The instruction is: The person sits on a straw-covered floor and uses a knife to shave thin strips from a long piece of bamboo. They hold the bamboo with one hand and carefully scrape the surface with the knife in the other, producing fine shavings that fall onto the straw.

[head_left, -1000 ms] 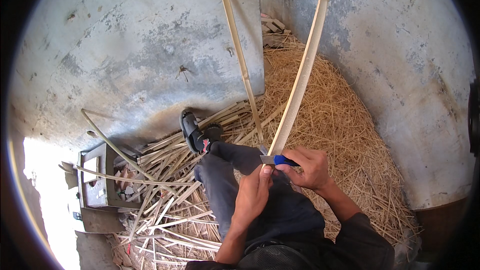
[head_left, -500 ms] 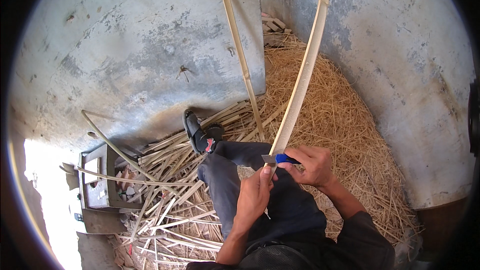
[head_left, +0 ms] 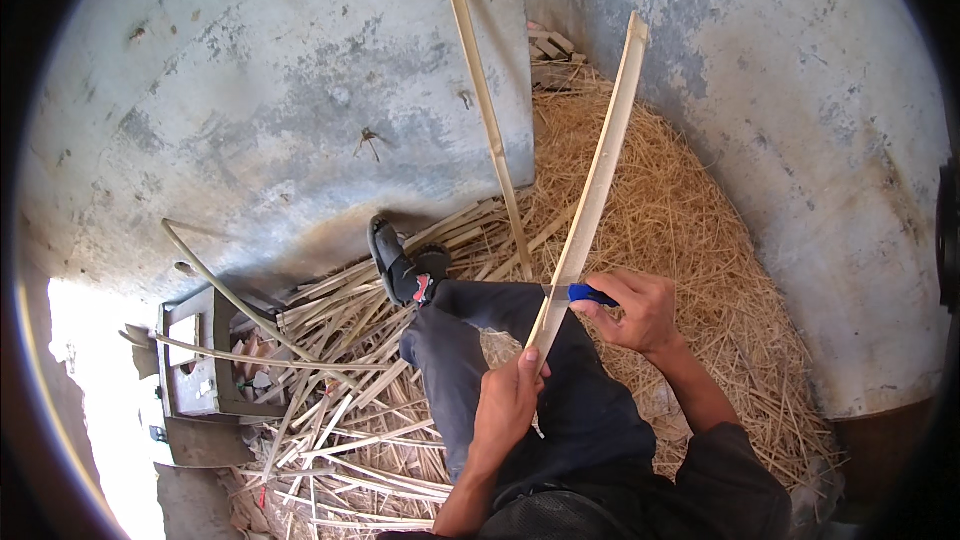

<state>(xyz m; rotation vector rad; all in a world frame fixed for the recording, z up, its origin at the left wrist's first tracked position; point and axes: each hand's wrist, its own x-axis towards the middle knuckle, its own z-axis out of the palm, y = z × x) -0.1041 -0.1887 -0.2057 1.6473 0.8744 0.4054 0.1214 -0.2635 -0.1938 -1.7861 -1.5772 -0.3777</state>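
Note:
A long, pale split bamboo strip [head_left: 603,170] slants up and away from my lap, its inner face toward me. Its near end is gripped by my left hand [head_left: 508,402], thumb on top. My right hand [head_left: 640,312] is closed around the blue handle of a knife [head_left: 590,294]. The knife's blade lies across the strip a little above my left hand, and a thin split shows along the strip's left edge below it. My dark-trousered legs [head_left: 560,380] are under both hands.
Another bamboo strip [head_left: 485,110] leans on the grey wall [head_left: 250,100]. Straw-like shavings [head_left: 690,210] heap up at the right. Thin bamboo strips [head_left: 350,440] cover the floor at left, beside an open box [head_left: 205,370] with rubble inside. A curved pole [head_left: 225,290] rests there.
My right hand and the knife have moved up the strip, away from my left hand. The strip's far end has dipped slightly lower.

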